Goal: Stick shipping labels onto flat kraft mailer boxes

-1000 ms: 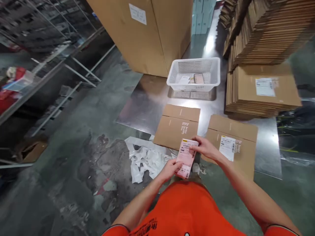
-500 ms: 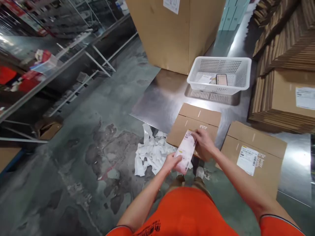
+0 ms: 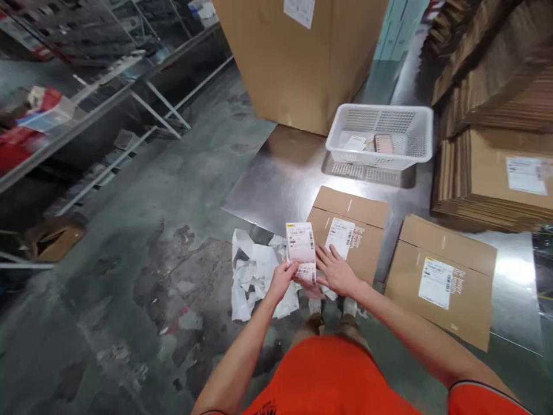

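Observation:
My left hand [image 3: 281, 281] is closed on a strip of printed shipping labels [image 3: 301, 245], thumb on top; the strip hangs over the metal table's near edge. My right hand [image 3: 339, 273] lies with its fingers spread on a flat folded cardboard box [image 3: 367, 251], just below a white label [image 3: 341, 235] stuck on it. Its fingertips come close to the strip's right side. Another flat cardboard box [image 3: 469, 288] to the right carries a similar label [image 3: 436, 282].
Beyond the boxes, a white plastic basket [image 3: 421, 141] holding a phone [image 3: 383, 143] stands on the metal table [image 3: 276, 178]. A large carton [image 3: 298, 75] rises behind. Stacked flat cardboard [image 3: 488, 167] lines the right. Peeled white paper [image 3: 254, 268] litters the floor.
A label now shows on the nearer box, which had none visible before. My right hand has let go of the strip and spread onto the box; my left hand has moved the strip left.

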### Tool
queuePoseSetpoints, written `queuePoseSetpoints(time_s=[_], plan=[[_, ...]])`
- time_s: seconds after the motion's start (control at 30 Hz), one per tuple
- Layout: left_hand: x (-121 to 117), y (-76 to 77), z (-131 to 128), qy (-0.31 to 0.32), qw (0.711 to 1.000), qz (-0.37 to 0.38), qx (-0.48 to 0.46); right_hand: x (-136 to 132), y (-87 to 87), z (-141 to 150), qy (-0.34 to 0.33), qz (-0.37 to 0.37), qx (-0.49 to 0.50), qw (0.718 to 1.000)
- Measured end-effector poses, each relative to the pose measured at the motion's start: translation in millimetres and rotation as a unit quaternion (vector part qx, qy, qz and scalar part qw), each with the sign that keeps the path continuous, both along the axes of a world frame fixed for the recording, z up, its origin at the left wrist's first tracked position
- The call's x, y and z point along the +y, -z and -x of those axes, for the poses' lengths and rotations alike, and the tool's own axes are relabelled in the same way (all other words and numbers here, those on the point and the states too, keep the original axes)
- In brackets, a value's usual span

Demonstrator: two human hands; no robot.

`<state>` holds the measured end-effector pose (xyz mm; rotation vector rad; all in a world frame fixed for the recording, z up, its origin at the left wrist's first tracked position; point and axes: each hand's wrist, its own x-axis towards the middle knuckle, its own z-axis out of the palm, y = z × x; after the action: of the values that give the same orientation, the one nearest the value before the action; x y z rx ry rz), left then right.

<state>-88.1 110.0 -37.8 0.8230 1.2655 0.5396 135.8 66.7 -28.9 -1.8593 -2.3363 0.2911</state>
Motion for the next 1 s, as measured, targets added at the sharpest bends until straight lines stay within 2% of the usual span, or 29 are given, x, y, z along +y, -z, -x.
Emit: queuePoseSetpoints(time_s=[0.03, 0.07, 0.1, 0.13, 0.17, 0.2, 0.23, 0.27, 0.33, 0.43, 0.5, 0.57, 0.63, 0.7, 0.77, 0.83, 0.9, 1.0], plan=[[5.3, -3.5, -5.9, 0.01, 1.0, -0.011, -0.007, -11.6, -0.1, -1.5, -0.016, 0.0, 0.018, 1.0], [6.3, -8.3, -10.3, 0.022, 0.999, -0.028, -0.011, -22.1, -1.5, -8.8, 0.019, -0.007, 0.033, 0.999], [3.4, -13.8, -13.1, 0.037, 0.998, -0.053, -0.011, -31.1, -3.8, -20.8, 0.103, -0.019, 0.048, 0.993], [-2.9, -19.5, -14.9, 0.054, 0.995, -0.082, -0.007, -38.5, -6.9, -36.0, 0.226, -0.029, 0.074, 0.971], [-11.7, -25.1, -16.1, 0.072, 0.991, -0.109, -0.002, -44.5, -10.1, -52.6, 0.351, -0.033, 0.113, 0.929], [-22.1, -30.3, -17.4, 0.09, 0.987, -0.13, 0.004, -49.8, -13.2, -68.9, 0.444, -0.027, 0.16, 0.881], [-33.3, -35.0, -19.1, 0.107, 0.984, -0.141, 0.009, -54.9, -15.9, -83.9, 0.498, -0.016, 0.21, 0.841], [-44.4, -39.2, -21.7, 0.118, 0.982, -0.144, 0.013, -60.9, -18.2, -97.0, 0.52, -0.005, 0.255, 0.815], [-64.4, -46.1, -30.0, 0.128, 0.983, -0.129, 0.008, -78.6, -22.4, -118.7, 0.52, -0.002, 0.31, 0.796], [-86.0, -52.1, -50.5, 0.142, 0.987, -0.071, -0.033, -122.3, -30.9, -144.5, 0.541, -0.032, 0.334, 0.771], [-95.3, -52.7, -68.2, 0.162, 0.984, -0.009, -0.07, -152.4, -37.1, -155.9, 0.564, -0.048, 0.342, 0.751], [-100.5, -51.3, -86.5, 0.172, 0.981, 0.03, -0.08, -167.4, -39.4, -157.8, 0.571, -0.054, 0.354, 0.739], [-100.3, -49.8, -101.4, 0.154, 0.985, 0.041, -0.062, -159.1, -35.1, -149.4, 0.56, -0.054, 0.37, 0.74], [-94.3, -50.4, -110.2, 0.119, 0.992, 0.034, -0.038, -131.8, -26.8, -135.7, 0.542, -0.053, 0.383, 0.747], [-85.5, -53.6, -112.2, 0.089, 0.996, 0.016, -0.021, -101.3, -20.7, -125.1, 0.522, -0.048, 0.392, 0.756], [-78.8, -58.3, -109.6, 0.072, 0.997, 0.003, -0.001, -86.1, -20.7, -125.9, 0.506, -0.038, 0.401, 0.763], [-78.7, -61.6, -105.4, 0.071, 0.997, 0.002, 0.014, -98.7, -25.9, -142.3, 0.506, -0.032, 0.404, 0.761], [-92.6, -60.3, -100.9, 0.091, 0.995, 0.025, 0.003, -165.9, -40.3, -190.5, 0.554, -0.035, 0.371, 0.745]])
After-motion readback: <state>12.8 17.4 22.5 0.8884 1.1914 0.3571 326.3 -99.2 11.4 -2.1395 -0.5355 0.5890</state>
